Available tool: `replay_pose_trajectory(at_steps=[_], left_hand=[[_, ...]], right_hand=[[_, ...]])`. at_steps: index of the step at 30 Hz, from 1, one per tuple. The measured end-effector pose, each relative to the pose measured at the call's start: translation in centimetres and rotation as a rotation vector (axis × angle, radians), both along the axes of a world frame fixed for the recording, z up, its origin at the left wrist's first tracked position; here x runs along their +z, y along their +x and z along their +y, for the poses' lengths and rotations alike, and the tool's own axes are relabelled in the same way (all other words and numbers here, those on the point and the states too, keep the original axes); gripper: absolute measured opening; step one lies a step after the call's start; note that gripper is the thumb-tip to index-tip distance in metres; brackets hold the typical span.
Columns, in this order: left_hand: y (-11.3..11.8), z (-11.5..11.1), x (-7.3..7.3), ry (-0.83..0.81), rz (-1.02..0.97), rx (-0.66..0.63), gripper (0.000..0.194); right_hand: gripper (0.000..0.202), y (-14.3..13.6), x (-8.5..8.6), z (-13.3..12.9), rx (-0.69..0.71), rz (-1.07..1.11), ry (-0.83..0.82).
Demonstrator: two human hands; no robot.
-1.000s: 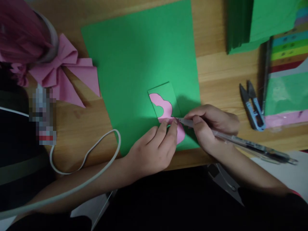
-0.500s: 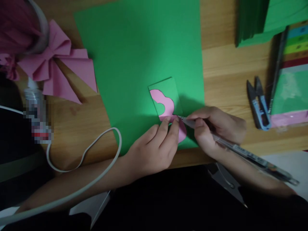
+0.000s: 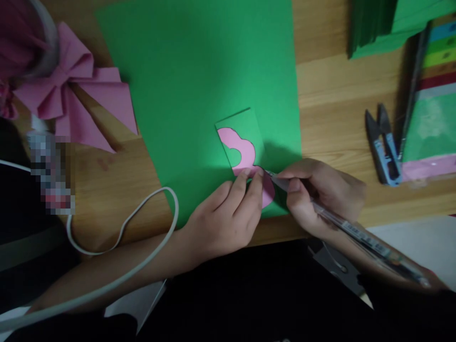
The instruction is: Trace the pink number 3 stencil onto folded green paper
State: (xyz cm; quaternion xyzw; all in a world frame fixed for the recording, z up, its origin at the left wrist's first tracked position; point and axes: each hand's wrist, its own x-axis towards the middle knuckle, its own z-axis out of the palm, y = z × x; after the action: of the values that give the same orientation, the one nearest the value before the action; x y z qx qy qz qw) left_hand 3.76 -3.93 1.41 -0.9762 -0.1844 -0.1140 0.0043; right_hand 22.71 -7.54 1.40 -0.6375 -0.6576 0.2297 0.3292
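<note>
My right hand [image 3: 320, 197] is closed around a clear-barrelled pen [image 3: 356, 232]. The pen's tip touches the scalloped edge of a pink paper cutout [image 3: 245, 149], where a dark line runs along the edge. Fingertips of my left hand [image 3: 224, 216] lie on the cutout and press it flat, with nothing gripped; they hide part of it. Under the cutout is a small folded green paper piece [image 3: 245, 121]. Both rest on a large green paper sheet [image 3: 199, 61] on the wooden table.
Left are a pink paper bow [image 3: 76, 85], a blurred-out tube [image 3: 52, 171] and a white cable [image 3: 123, 228] looping over my left forearm. Thread snips [image 3: 384, 147], a pack of coloured paper [image 3: 432, 118] and green paper pieces [image 3: 374, 28] lie right, near the table edge.
The pen tip has moved slightly along the cutout's edge, and the dark line reaches a little further. My left hand keeps its place on the paper. The view has shifted slightly.
</note>
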Motion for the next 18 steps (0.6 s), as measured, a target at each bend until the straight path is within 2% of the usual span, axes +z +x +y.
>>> replay_pose_trajectory(at_steps=[5, 9, 14, 18], left_hand=[[0.14, 0.07, 0.15, 0.007, -0.003, 0.005, 0.027], [0.13, 0.12, 0.11, 0.014, 0.009, 0.002, 0.028], [0.05, 0.10, 0.06, 0.023, 0.018, 0.006, 0.028], [0.06, 0.07, 0.09, 0.008, 0.018, 0.007, 0.027]], right_hand=[[0.019, 0.44, -0.19, -0.06, 0.090, -0.001, 0.033], [0.018, 0.42, -0.51, -0.14, 0.044, 0.012, 0.106], [0.017, 0.37, -0.37, -0.20, 0.059, -0.013, 0.036], [0.016, 0.52, -0.85, -0.23, 0.040, 0.028, 0.144]])
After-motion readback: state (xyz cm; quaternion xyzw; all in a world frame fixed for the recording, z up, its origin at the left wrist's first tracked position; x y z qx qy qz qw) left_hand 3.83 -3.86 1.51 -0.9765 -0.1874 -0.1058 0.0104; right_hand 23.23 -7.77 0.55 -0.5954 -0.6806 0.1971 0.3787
